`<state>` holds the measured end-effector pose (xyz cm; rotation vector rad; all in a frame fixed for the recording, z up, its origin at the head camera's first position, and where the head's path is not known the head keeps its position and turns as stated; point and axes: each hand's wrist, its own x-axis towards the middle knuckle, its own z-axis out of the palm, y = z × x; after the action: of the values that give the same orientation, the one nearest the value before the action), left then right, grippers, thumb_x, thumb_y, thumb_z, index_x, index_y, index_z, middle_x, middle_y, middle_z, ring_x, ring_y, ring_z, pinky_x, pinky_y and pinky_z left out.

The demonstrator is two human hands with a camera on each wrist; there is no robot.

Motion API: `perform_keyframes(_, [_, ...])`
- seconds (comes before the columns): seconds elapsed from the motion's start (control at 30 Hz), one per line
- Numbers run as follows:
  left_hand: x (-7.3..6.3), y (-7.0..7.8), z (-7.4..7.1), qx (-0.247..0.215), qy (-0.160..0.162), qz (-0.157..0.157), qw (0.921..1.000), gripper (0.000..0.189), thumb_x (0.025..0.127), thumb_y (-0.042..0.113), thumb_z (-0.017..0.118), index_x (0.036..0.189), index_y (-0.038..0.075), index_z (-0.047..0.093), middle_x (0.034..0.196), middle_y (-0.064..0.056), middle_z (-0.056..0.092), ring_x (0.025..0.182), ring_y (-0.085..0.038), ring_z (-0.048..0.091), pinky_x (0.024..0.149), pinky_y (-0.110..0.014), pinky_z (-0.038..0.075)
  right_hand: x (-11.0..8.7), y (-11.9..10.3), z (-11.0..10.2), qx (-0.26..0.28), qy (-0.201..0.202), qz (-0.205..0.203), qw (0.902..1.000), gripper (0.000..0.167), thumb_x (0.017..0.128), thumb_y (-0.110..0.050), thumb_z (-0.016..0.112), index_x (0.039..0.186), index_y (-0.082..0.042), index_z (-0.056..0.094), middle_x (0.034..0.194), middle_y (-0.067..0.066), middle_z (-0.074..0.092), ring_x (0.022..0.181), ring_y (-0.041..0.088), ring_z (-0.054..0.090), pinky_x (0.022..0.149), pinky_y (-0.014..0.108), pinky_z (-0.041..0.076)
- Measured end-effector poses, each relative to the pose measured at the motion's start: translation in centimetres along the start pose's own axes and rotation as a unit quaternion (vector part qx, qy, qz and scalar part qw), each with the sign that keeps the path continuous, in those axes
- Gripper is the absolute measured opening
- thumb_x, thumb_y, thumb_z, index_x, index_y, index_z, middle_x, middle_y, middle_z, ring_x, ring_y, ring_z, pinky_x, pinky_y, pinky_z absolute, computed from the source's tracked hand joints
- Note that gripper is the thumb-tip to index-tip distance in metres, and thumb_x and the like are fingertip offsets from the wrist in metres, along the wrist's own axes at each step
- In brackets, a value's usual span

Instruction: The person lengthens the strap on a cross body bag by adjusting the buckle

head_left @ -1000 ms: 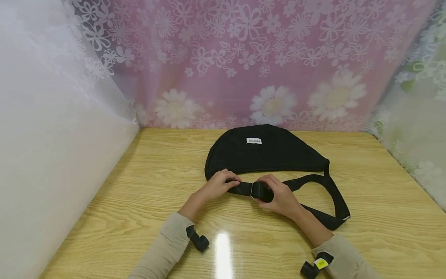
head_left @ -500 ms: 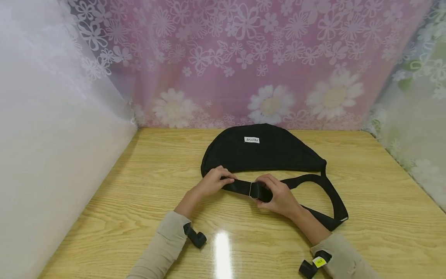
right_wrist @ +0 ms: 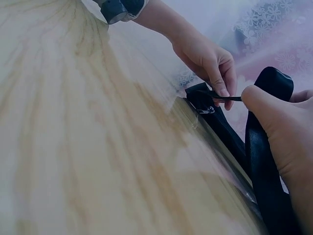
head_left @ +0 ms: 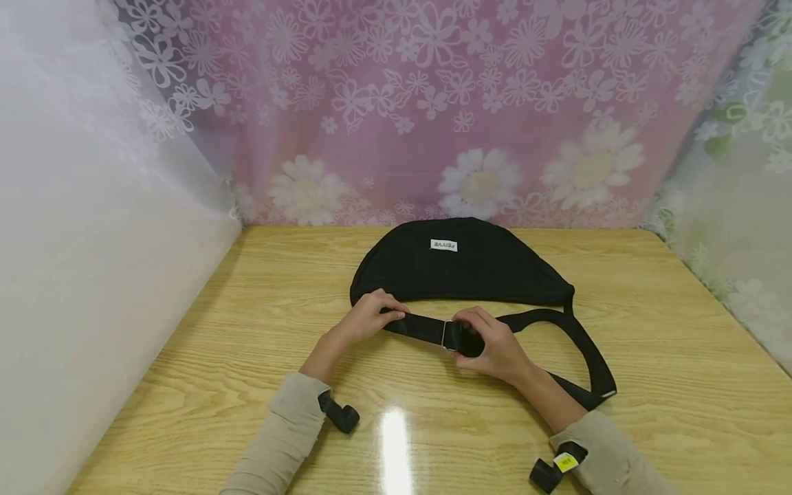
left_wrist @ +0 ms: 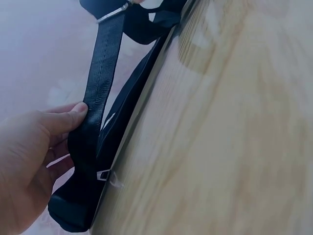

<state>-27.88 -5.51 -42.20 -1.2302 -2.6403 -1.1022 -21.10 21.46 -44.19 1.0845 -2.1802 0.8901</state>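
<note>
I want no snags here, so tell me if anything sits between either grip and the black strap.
Nothing visible does. The left grip pinches the black strap directly, and the right grip holds its looped part just beside the metal buckle. The black bag lies beyond the strap, not between.

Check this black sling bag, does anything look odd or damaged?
The white label on the black sling bag reads upside down in the head view, so the bag seems turned around. I see no damage on it or its strap.
</note>
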Motion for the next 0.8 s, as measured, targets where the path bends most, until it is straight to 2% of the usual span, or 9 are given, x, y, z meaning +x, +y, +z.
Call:
perform_keyframes(0.17, [-0.1, -0.1, -0.3, -0.012, -0.004, -0.021, 0.9997, 0.016, 0.089, 0.011, 0.061, 0.100, 0.009, 0.072, 0.088, 0.005, 0.064, 0.073, -0.010, 0.045, 0.062, -0.026, 0.038, 0.1, 0.0, -0.1, 0.012, 0.009, -0.004, 0.9999, 0.056, 0.060, -0.011, 0.076, 0.111, -0.003, 0.056, 0.105, 0.006, 0.055, 0.080, 0.015, 0.053, 0.067, 0.023, 0.045])
perform_keyframes(0.33, [-0.3, 0.0, -0.6, -0.020, -0.013, -0.027, 0.9993, 0.016, 0.089, 0.012, 0.061, 0.101, 0.008, 0.072, 0.089, 0.004, 0.064, 0.074, -0.011, 0.045, 0.063, -0.026, 0.039, 0.0, 0.3, 0.0, 0.022, 0.024, -0.030, 0.9990, 0.057, 0.057, -0.008, 0.076, 0.111, -0.001, 0.056, 0.105, 0.007, 0.055, 0.079, 0.016, 0.052, 0.064, 0.027, 0.046])
perform_keyframes(0.53, [-0.7, 0.3, -1.0, -0.030, -0.015, -0.024, 0.9992, 0.016, 0.089, 0.012, 0.061, 0.099, 0.006, 0.071, 0.088, 0.003, 0.065, 0.074, -0.012, 0.046, 0.063, -0.026, 0.040, -0.1, 0.9, -0.4, 0.046, 0.024, -0.041, 0.9978, 0.061, 0.054, -0.004, 0.078, 0.110, 0.002, 0.056, 0.104, 0.011, 0.055, 0.078, 0.019, 0.053, 0.064, 0.027, 0.046])
perform_keyframes(0.63, [-1.0, 0.6, -1.2, -0.038, -0.019, -0.038, 0.9984, 0.016, 0.089, 0.012, 0.061, 0.099, 0.006, 0.072, 0.087, 0.004, 0.064, 0.074, -0.011, 0.046, 0.062, -0.025, 0.040, -0.2, 1.2, -0.9, 0.060, 0.013, -0.037, 0.9974, 0.056, 0.060, -0.009, 0.078, 0.111, 0.003, 0.056, 0.104, 0.013, 0.055, 0.080, 0.022, 0.053, 0.065, 0.028, 0.046])
perform_keyframes(0.77, [-1.5, 1.3, -1.5, -0.050, -0.033, -0.051, 0.9969, 0.017, 0.090, 0.012, 0.060, 0.101, 0.006, 0.071, 0.087, 0.003, 0.063, 0.074, -0.017, 0.047, 0.060, -0.028, 0.041, -0.4, 1.7, -1.6, 0.051, -0.018, -0.024, 0.9983, 0.051, 0.077, -0.030, 0.070, 0.114, 0.000, 0.056, 0.107, 0.011, 0.055, 0.085, 0.019, 0.054, 0.070, 0.026, 0.046])
perform_keyframes(0.8, [-1.6, 1.4, -1.5, -0.050, -0.036, -0.052, 0.9967, 0.017, 0.091, 0.012, 0.059, 0.101, 0.006, 0.071, 0.088, 0.002, 0.063, 0.078, -0.019, 0.050, 0.064, -0.029, 0.043, -0.4, 1.8, -1.7, 0.046, -0.025, -0.022, 0.9984, 0.051, 0.079, -0.034, 0.067, 0.115, -0.001, 0.056, 0.108, 0.010, 0.056, 0.085, 0.019, 0.054, 0.071, 0.025, 0.046])
